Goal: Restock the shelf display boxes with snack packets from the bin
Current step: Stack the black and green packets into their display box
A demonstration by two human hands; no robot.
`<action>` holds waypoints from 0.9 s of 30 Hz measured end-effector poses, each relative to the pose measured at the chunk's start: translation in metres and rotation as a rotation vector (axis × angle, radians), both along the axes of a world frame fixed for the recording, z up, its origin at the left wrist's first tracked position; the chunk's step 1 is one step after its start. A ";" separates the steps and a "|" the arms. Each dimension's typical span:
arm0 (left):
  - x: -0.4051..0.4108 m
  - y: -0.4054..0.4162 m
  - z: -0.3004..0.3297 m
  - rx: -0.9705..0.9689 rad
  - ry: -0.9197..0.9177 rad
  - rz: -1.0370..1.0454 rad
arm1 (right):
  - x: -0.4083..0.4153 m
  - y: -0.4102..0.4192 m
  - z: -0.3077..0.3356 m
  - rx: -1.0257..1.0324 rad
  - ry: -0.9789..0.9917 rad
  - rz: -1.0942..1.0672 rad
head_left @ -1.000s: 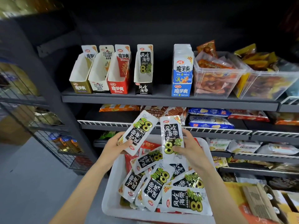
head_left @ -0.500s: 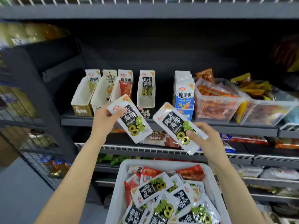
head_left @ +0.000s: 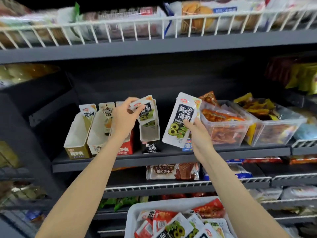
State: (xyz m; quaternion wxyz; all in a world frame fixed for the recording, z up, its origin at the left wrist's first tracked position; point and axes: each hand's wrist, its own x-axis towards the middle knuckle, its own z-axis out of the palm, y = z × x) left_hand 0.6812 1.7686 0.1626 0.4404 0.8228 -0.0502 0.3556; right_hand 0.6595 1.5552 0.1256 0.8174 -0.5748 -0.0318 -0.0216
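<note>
- The seaweed packets are flat, glossy white pouches with a black label panel and green rings printed low on the front.
- The left hand (head_left: 123,115), centre of the frame, pinches one seaweed packet (head_left: 145,109) by its top edge, tilted over the open top of the black-and-white display box (head_left: 149,134); its lower end sits at the box mouth.
- The right hand (head_left: 194,127), just right of centre, grips a second seaweed packet (head_left: 180,122) at its right edge, fingers curled round it, holding it nearly upright in front of a mostly hidden blue box (head_left: 187,146).
- The hands are apart, one on each side of the black-and-white box.
- Left of that box stand three more cardboard display boxes: a red one (head_left: 126,146), a white one (head_left: 97,134) and a gold one (head_left: 75,143), all tall, narrow and open-topped.
- The white plastic bin (head_left: 135,212), at the bottom centre, holds a loose heap of the same pouches and some red ones.
- Clear plastic tubs (head_left: 228,127) of orange snacks sit at the right on the dark metal shelf (head_left: 154,159).
</note>
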 end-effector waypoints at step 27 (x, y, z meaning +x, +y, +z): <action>0.097 0.020 -0.016 0.057 0.242 -0.084 | 0.062 0.052 0.005 -0.531 -0.322 -0.135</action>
